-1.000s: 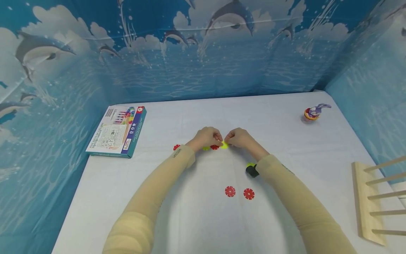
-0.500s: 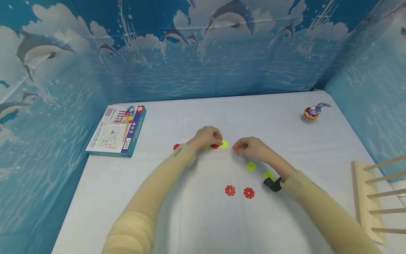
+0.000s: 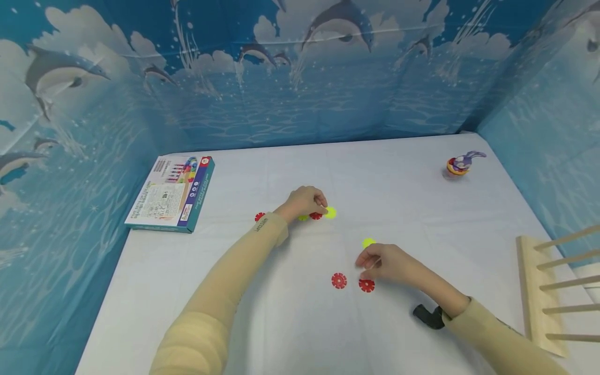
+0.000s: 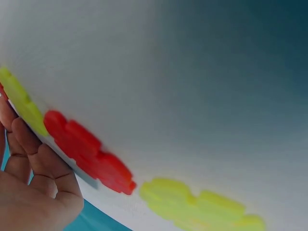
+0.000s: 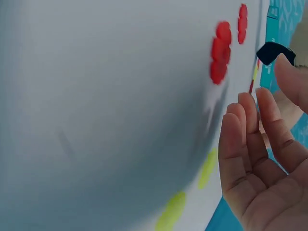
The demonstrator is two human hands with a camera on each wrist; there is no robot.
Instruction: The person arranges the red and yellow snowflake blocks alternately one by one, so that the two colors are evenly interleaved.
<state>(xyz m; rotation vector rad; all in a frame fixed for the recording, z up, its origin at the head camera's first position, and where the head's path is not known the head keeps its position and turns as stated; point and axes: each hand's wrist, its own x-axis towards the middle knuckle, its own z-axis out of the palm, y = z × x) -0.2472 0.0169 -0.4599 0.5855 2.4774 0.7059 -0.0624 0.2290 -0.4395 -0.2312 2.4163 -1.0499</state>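
Note:
My left hand [image 3: 302,202] rests by a row of flower-edged plastic discs, its fingertips at the edge of a yellow disc [image 3: 330,212]. Beside that lie a red disc [image 3: 316,215] and a partly covered yellow-green one [image 3: 303,217]; the left wrist view shows the fingers loosely bent, gripping nothing. My right hand [image 3: 394,264] hovers at another red disc [image 3: 367,286], thumb and fingers apart and slightly bent. Left of it lies one more red disc [image 3: 339,280]. A yellow disc [image 3: 369,243] shows behind the right hand, and the right wrist view has a second yellow disc [image 5: 171,211].
A flat toy box [image 3: 171,192] lies at the back left. At the back right stands a small purple bunny toy [image 3: 460,163]. A wooden rack with rods [image 3: 539,297] is at the right edge. Another red disc [image 3: 260,216] sits by the left sleeve. Dolphin-print curtains [image 3: 300,104] surround the table.
My right hand has let go of the yellow disc at the row's end and moved toward me and rightward to a red disc. My left hand stays put.

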